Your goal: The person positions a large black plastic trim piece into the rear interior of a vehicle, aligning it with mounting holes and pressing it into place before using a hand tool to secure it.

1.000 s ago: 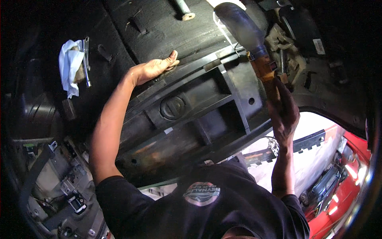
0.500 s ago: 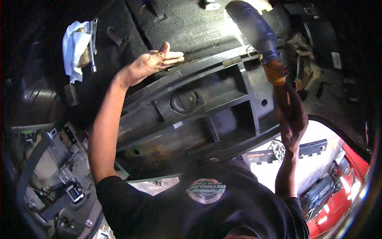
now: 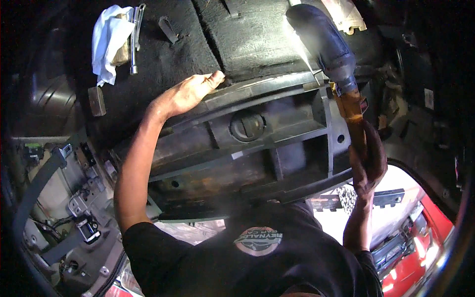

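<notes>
My right hand (image 3: 368,161) is wrapped round the orange handle of a hand-held work light (image 3: 321,42) with a dark, rounded head. Its bright glow falls on the black carpet (image 3: 252,44) of what looks like a car's cargo area. At the carpet's near edge, beside a long dark plastic trim panel (image 3: 292,131), rests my left hand (image 3: 190,94). Its thumb points to the right; the other fingers are mostly hidden, so whether they grip the edge does not show. A round dark knob or cap (image 3: 247,126) sits in the panel.
A pale blue cloth (image 3: 106,42), a wrench (image 3: 137,39) and a small block (image 3: 97,101) lie on the carpet at far left. A black strap (image 3: 37,185) hangs by exposed parts at left. At lower right shows a red body panel (image 3: 435,218).
My left hand has turned from outstretched fingers to thumb uppermost at the carpet edge, and moved slightly right. The whole view has shifted; the work light stays in my right hand.
</notes>
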`<state>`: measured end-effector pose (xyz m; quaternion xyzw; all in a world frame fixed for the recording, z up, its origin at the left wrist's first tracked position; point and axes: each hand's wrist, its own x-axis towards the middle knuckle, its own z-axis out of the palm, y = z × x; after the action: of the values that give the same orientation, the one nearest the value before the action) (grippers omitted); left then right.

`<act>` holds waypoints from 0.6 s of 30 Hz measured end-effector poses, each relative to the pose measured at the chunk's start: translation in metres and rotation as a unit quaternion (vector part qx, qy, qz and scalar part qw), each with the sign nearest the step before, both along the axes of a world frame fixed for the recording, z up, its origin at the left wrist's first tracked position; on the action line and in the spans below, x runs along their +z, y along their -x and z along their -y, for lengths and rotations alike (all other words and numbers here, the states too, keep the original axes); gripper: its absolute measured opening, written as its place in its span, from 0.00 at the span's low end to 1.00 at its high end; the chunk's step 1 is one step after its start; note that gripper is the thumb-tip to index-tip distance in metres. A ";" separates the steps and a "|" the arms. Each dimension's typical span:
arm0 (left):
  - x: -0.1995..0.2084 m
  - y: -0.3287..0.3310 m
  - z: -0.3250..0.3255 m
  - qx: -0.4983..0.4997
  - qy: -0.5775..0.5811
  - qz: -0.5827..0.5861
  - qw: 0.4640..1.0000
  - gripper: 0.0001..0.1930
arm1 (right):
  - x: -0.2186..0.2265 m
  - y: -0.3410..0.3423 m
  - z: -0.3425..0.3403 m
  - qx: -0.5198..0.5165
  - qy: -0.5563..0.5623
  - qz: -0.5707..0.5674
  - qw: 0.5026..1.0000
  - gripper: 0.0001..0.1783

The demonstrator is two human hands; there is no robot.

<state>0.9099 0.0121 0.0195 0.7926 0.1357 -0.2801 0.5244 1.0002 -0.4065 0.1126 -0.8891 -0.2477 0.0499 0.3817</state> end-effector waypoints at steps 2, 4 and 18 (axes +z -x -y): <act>-0.006 0.006 -0.002 0.021 0.016 0.002 1.000 0.39 | 0.001 0.001 -0.002 0.001 0.026 -0.010 1.000 0.29; -0.005 0.008 -0.005 0.041 0.033 0.003 0.999 0.39 | -0.001 0.002 -0.001 0.002 0.053 -0.020 0.998 0.30; 0.002 0.009 -0.017 0.029 0.108 -0.013 0.994 0.34 | 0.001 0.007 -0.023 0.111 0.074 -0.006 0.991 0.29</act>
<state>0.9013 0.0294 0.0213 0.7233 0.1341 -0.2878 0.6132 0.9927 -0.3839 0.1134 -0.8815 -0.3382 0.1153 0.3087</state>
